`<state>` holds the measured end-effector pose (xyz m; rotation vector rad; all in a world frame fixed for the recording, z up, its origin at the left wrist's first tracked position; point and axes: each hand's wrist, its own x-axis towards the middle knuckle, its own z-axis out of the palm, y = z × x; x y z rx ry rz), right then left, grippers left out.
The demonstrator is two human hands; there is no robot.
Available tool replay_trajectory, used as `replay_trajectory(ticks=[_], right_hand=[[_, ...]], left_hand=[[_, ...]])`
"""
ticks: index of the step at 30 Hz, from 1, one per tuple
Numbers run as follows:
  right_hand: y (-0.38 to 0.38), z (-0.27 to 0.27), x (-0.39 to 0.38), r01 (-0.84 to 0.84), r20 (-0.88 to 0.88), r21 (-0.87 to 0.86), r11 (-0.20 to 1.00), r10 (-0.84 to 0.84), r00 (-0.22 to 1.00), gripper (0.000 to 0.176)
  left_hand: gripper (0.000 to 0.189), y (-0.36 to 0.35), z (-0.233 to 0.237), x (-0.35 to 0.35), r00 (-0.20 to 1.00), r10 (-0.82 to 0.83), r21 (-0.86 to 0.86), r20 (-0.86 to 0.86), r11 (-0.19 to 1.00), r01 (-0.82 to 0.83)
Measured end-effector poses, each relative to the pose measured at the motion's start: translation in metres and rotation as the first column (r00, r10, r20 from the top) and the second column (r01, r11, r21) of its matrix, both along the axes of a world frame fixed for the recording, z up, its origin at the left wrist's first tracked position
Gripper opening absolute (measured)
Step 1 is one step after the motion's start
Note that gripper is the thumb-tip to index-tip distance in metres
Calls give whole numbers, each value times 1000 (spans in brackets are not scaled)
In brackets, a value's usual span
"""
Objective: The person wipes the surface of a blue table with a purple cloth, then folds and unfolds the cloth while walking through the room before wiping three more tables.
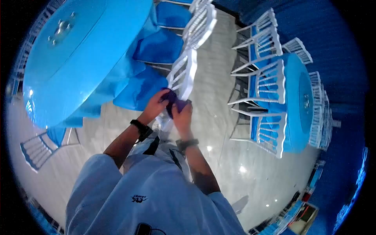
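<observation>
A dark purple cloth (170, 98) is bunched between my two hands, in front of my body. My left hand (156, 102) pinches its left side, and my right hand (183, 115) grips its right side with the thumb on top. Just beyond the cloth stands a white chair (188, 74) with a slatted back; whether the cloth touches it I cannot tell. The chair's blue seat cover (139, 89) lies to the left of my left hand.
A large round table with a glossy blue cover (90, 51) fills the upper left. More white chairs (270, 84) surround a second blue table (299, 105) on the right. Another chair (37, 152) stands at the lower left, and a blue curtain (340, 78) hangs behind.
</observation>
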<state>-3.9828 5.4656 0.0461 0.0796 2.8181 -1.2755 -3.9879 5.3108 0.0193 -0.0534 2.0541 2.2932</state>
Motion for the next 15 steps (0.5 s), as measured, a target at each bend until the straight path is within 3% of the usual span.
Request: replay_trajectory(ticks=[3, 5, 6, 7, 9, 10, 13, 15], right_hand=[[6, 6, -38, -18, 1, -67, 998, 19, 1000, 50], [11, 3, -60, -61, 19, -68, 996, 63, 998, 44], [16, -6, -70, -143, 14, -105, 984, 145, 989, 44], [17, -21, -73, -160, 16, -115, 980, 163, 986, 44], [20, -37, -77, -135, 94, -260, 956, 164, 982, 41], [18, -17, -67, -109, 92, -255, 961, 137, 986, 44], [24, -13, -53, -176, 114, -301, 937, 218, 969, 51], [31, 5, -47, -224, 203, -280, 934, 285, 937, 58]], left_hand=[[43, 21, 31, -29, 991, 32, 62, 129, 997, -41], [44, 36, -7, -48, 987, 103, -45, 120, 994, -98], [38, 42, -8, -53, 988, 141, -181, 60, 975, -128], [38, 41, -3, -53, 985, 159, -191, 62, 971, -145], [35, 40, 10, -54, 995, 54, -511, 86, 859, -3], [44, 38, 10, -49, 992, -57, -649, 112, 752, 116], [46, 41, 10, -23, 994, -37, -683, 99, 725, 95], [46, 42, 10, -2, 946, 49, -631, 320, 756, 174]])
